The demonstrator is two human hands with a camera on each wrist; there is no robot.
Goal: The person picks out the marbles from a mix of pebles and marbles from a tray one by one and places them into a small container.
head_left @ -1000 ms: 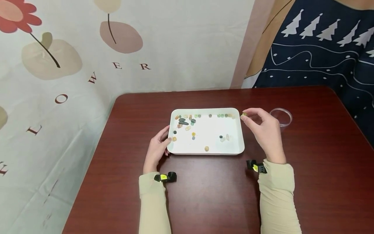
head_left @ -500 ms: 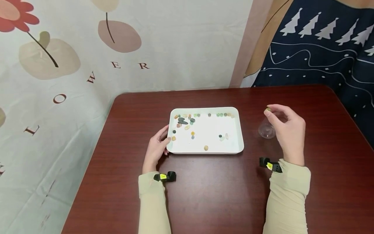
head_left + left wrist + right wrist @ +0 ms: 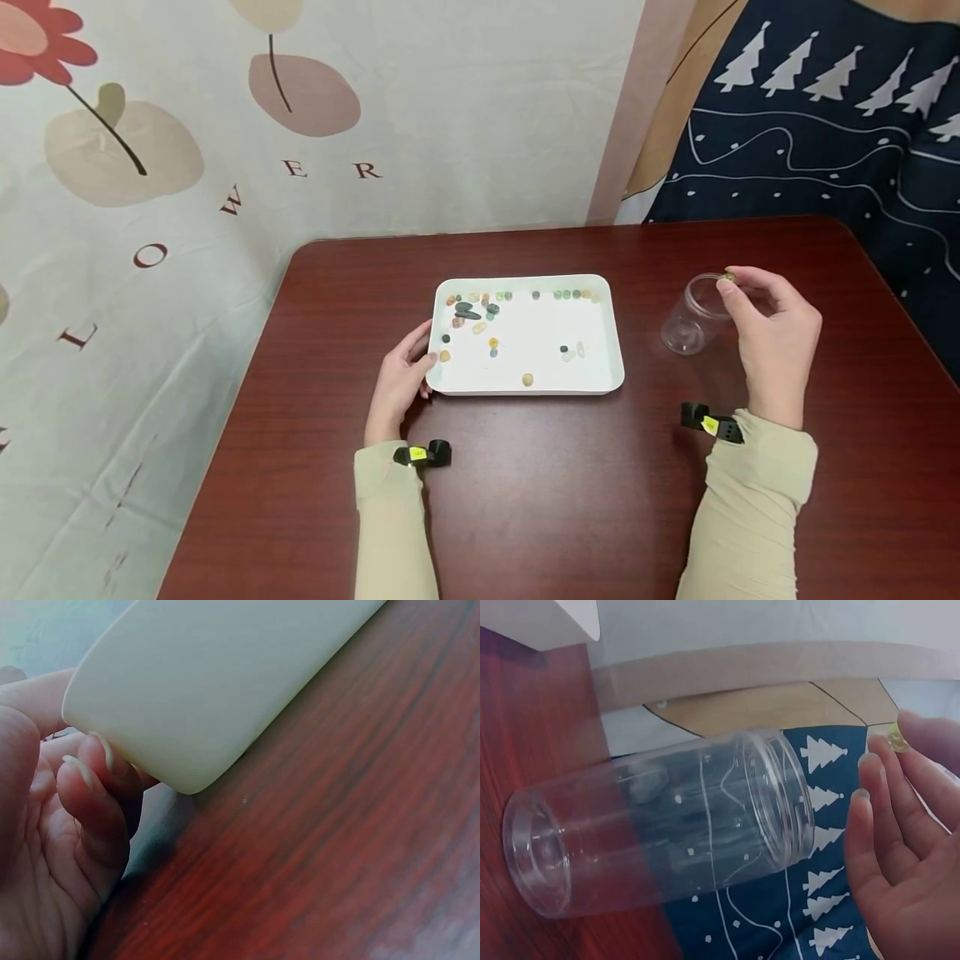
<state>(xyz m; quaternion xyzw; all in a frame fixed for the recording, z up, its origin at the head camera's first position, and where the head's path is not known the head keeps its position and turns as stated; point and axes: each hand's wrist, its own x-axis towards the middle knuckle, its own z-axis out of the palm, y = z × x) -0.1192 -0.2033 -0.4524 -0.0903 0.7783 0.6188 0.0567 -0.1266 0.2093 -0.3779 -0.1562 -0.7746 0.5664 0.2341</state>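
Note:
My right hand (image 3: 778,333) pinches a small yellow-green stone (image 3: 898,738) between thumb and fingertips. It is held above and beside the mouth of a clear plastic jar (image 3: 652,825). In the right wrist view a gap separates stone and jar rim; the jar stands upright on the table with its mouth uncovered. At the white tray's (image 3: 517,333) left edge, my left hand (image 3: 397,379) holds the tray, thumb on the rim. The left wrist view shows the other fingers curled against its side (image 3: 195,682). Several small coloured stones (image 3: 468,311) lie in the tray, mostly along its back and left.
Tray and jar stand on a dark red-brown wooden table (image 3: 540,500), the jar to the tray's right. Behind the table hang a pale flowered cloth (image 3: 480,108) and a dark blue cloth with white trees (image 3: 810,150).
My right hand has moved right with the stone, from the tray's right edge to the jar's mouth. More of the jar now shows. The left hand and tray stay put.

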